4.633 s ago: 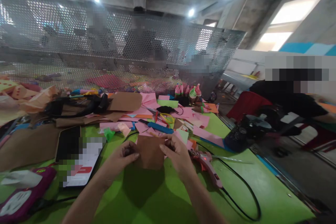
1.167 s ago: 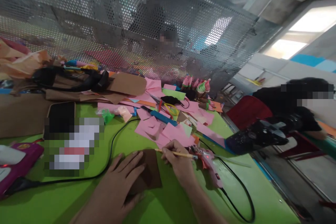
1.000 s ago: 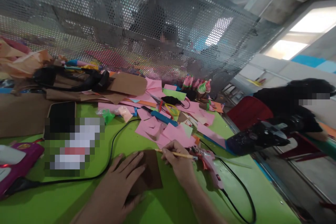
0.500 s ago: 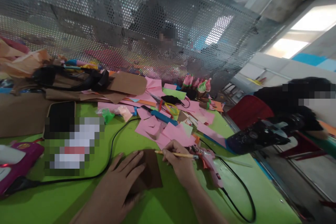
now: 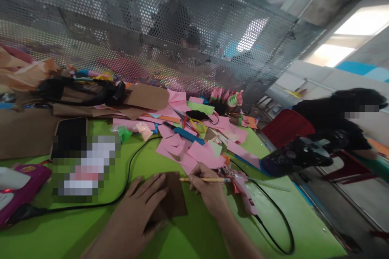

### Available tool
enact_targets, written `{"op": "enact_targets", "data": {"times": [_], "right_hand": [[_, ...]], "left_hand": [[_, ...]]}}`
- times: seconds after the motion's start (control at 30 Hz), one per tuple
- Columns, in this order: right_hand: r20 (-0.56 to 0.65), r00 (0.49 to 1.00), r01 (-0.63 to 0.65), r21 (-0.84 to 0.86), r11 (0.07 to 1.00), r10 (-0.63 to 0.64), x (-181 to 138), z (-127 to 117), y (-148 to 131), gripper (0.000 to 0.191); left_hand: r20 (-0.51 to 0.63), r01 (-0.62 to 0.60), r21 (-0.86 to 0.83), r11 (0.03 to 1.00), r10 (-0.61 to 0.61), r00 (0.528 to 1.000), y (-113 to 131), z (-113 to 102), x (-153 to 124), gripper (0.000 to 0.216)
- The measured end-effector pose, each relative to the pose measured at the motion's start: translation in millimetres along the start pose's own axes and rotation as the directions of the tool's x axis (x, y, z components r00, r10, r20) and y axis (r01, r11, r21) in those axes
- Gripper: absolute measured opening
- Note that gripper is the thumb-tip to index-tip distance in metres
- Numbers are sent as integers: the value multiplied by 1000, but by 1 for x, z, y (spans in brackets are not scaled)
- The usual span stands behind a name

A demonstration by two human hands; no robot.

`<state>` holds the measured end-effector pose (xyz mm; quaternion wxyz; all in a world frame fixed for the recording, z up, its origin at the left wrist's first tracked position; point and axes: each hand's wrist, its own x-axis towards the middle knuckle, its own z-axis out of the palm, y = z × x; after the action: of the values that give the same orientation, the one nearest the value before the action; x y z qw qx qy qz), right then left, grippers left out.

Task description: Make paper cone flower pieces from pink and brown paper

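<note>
Pinch grip: right hand (image 5: pixel 206 188) clamped a slim tan pencil (image 5: pixel 210 179) | left hand (image 5: pixel 148 206) rested, fingers apart, on brown paper (image 5: pixel 178 197) | paper looked dark, plain, right edge straight

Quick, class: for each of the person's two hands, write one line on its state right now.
Left hand: open, laid flat on the brown piece.
Right hand: closed, holding a pencil.
</note>
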<state>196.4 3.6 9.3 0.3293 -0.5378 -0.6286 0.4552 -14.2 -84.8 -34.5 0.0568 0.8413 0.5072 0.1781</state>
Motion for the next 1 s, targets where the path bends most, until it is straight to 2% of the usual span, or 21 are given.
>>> {"op": "enact_targets", "data": {"times": [0.17, 0.6, 0.8, 1.0], "right_hand": [[3, 1000, 7, -26, 1000, -7, -3, -1, 2, 7], [10, 999, 50, -101, 994, -50, -20, -3, 2, 8], [34, 999, 8, -125, 992, -4, -29, -5, 6, 8], [38, 996, 81, -182, 980, -75, -41, -7, 9, 8]], "left_hand": [[-25, -3, -16, 1000, 3, 1000, 0, 0, 0, 53], [21, 10, 8, 1000, -10, 1000, 0, 0, -1, 53], [33, 8, 1, 1000, -8, 999, 1, -4, 1, 53], [20, 13, 21, 1000, -13, 1000, 1, -1, 0, 54]]}}
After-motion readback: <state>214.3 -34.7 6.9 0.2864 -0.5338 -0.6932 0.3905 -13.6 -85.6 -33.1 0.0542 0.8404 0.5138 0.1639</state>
